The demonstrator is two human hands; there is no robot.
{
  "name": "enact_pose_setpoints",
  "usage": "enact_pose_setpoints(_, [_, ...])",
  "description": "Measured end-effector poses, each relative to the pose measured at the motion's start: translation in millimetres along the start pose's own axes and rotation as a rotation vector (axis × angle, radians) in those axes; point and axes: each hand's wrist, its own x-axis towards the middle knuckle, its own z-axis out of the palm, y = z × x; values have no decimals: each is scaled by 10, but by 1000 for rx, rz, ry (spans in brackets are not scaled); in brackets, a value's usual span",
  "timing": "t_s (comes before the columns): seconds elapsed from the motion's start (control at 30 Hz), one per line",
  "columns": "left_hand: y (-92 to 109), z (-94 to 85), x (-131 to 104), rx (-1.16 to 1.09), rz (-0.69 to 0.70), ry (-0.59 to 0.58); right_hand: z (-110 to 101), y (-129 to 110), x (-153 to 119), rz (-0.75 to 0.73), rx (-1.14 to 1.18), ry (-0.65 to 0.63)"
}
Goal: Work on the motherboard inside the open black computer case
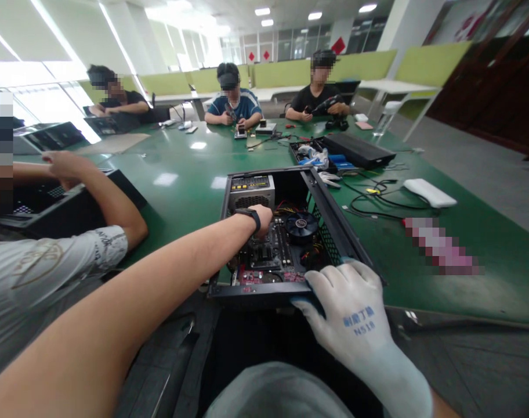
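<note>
An open black computer case (345, 232) lies in front of me at the table's near edge, its inside facing up. My right hand (349, 307), in a white work glove, is closed over the case's near right corner, the thumb below the rim. My left hand (263, 220), bare with a black watch at the wrist, reaches down inside. Its fingers look curled and closed, but their tips and anything in them are hidden. Just beyond that hand sits the power supply (251, 191). Below and right of it are the motherboard (268, 249) and a round black fan (301, 225).
On the green table (181, 191), a black case panel (358, 150), gloves (314, 157), cables (377, 200) and a white pouch-like item (430, 193) lie beyond and right. At left, a co-worker's arm (125, 209) rests by another case (125, 191). Several people sit around the table.
</note>
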Motion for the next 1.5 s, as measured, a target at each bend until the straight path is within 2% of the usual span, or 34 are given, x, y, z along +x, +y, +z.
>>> enact_pose_setpoints(0.5, [-5, 110, 125, 37, -26, -18, 10, 0, 1, -10, 2, 32])
enact_pose_setpoints(1.5, [5, 92, 138, 41, -20, -19, 18, -10, -2, 3, 3, 28])
